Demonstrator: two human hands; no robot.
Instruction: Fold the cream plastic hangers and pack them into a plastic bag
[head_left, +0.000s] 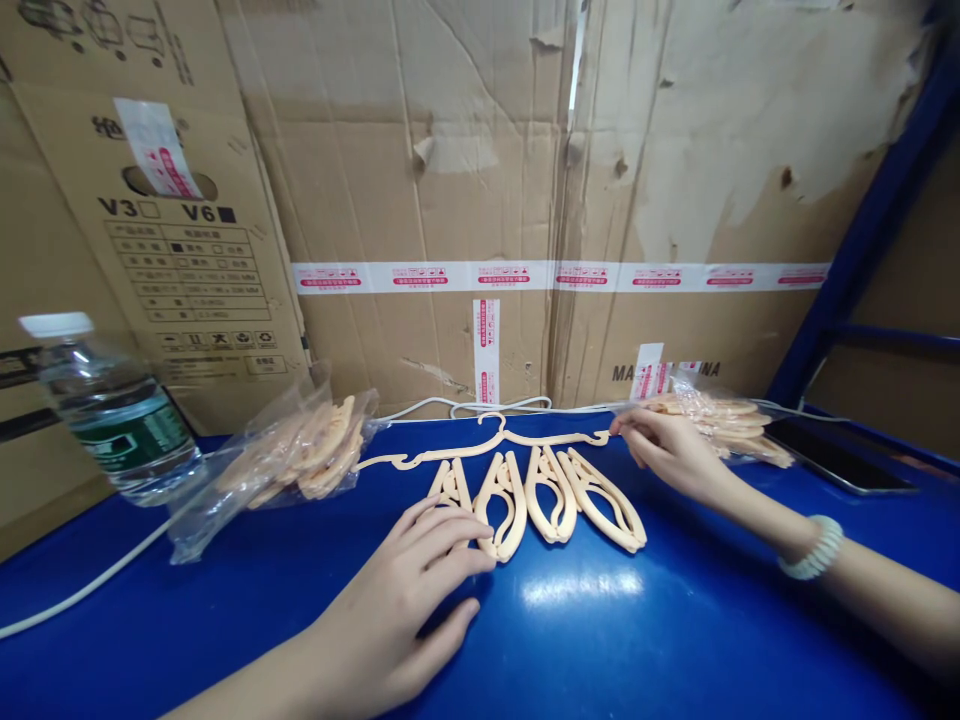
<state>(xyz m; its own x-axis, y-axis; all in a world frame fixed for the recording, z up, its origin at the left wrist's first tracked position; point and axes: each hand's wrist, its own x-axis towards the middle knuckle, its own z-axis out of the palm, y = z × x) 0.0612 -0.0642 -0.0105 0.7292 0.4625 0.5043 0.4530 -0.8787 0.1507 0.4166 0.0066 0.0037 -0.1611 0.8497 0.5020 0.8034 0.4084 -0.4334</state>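
An unfolded cream clothes hanger (457, 452) lies on the blue table with its hook pointing away from me. My right hand (664, 445) is at the hanger's right end, fingers curled closed around the tip, which they hide. Below the hanger, several folded hangers (551, 500) of the same kind lie in a fanned row. My left hand (420, 580) rests over the leftmost of them, fingers stretched and slightly apart. Its fingertips partly cover two folded hangers; whether they press on them I cannot tell.
Clear plastic bags of folded hangers lie left (319, 450) and right (720, 420). A water bottle (124, 420) stands far left beside a white cable (97, 590). A dark phone (836, 455) lies at right. Cardboard boxes (420, 200) wall the back; a blue metal frame (847, 210) rises at right.
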